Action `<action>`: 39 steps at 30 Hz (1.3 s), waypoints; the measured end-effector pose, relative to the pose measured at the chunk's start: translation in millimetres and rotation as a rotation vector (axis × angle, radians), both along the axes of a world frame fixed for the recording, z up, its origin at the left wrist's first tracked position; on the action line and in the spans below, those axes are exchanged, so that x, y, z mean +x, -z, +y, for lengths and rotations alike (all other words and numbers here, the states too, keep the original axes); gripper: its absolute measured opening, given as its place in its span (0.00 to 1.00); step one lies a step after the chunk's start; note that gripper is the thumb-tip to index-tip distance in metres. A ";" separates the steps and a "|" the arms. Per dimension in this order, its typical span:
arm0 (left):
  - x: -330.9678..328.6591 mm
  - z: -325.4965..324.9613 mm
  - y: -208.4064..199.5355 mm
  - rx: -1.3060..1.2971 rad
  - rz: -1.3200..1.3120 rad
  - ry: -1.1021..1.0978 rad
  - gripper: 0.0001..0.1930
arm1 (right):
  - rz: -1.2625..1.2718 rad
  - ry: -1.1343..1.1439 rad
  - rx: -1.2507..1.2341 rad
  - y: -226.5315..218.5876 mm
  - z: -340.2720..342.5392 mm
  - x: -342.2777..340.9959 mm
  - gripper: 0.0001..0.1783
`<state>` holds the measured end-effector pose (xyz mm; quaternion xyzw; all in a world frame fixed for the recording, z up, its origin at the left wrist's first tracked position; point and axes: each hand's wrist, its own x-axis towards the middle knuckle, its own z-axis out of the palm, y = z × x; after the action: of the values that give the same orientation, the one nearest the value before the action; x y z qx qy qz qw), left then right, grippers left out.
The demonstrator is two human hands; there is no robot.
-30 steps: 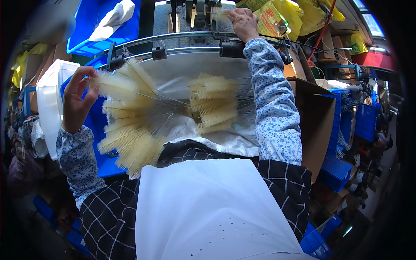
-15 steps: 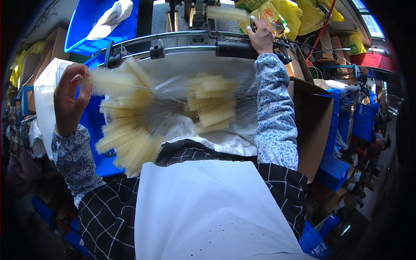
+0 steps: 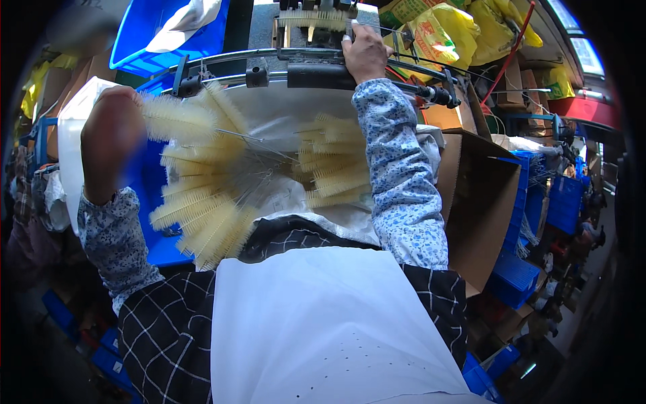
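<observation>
A white apron (image 3: 316, 330) fills the near middle, over a dark checked garment (image 3: 161, 330). Beyond it a white sheet (image 3: 282, 121) lies in the work area, with an open brown cardboard box (image 3: 481, 202) to the right and a blue crate (image 3: 151, 30) at the far left. On the sheet sit 2 heaps of pale yellow bottle brushes with twisted wire stems: the larger fan of brushes (image 3: 202, 202) at the left and a smaller brush pile (image 3: 336, 168) to its right, beside the right sleeve. A curved metal rail (image 3: 269, 57) crosses the far edge of the sheet. The right hand (image 3: 365, 52) is closed over the rail's dark handle (image 3: 316, 75) at the far middle. The left hand (image 3: 111, 138) is raised at the left, blurred, its fingers curled at the end of 1 brush (image 3: 171, 118) that juts from the fan; whether it truly grips that brush I cannot tell.
</observation>
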<state>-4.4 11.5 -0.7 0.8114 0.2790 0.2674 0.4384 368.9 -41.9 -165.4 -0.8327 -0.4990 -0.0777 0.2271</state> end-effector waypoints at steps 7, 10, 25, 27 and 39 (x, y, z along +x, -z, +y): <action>10.6 0.7 -4.3 -0.014 0.002 0.033 0.15 | -0.004 -0.014 -0.061 -13.7 10.5 -26.7 0.19; 5.2 0.6 -0.9 0.021 0.000 0.000 0.16 | -0.021 -0.028 -0.040 -4.4 8.0 -17.7 0.19; 11.8 3.4 1.5 -0.072 -0.172 -0.100 0.14 | 0.014 0.005 -0.038 -4.7 -43.7 130.4 0.14; 24.2 1.6 -0.5 -0.129 -0.194 -0.051 0.13 | -0.272 0.127 -0.111 -7.9 -39.2 132.6 0.14; 70.2 -2.5 14.6 -0.387 -0.167 0.245 0.10 | 0.930 -0.510 -0.468 -116.4 -151.3 94.9 0.22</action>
<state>65.8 9.0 -15.4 0.7151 0.1874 0.2198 0.6366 463.7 -193.2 -49.0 -0.6609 -0.5355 0.4659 0.2436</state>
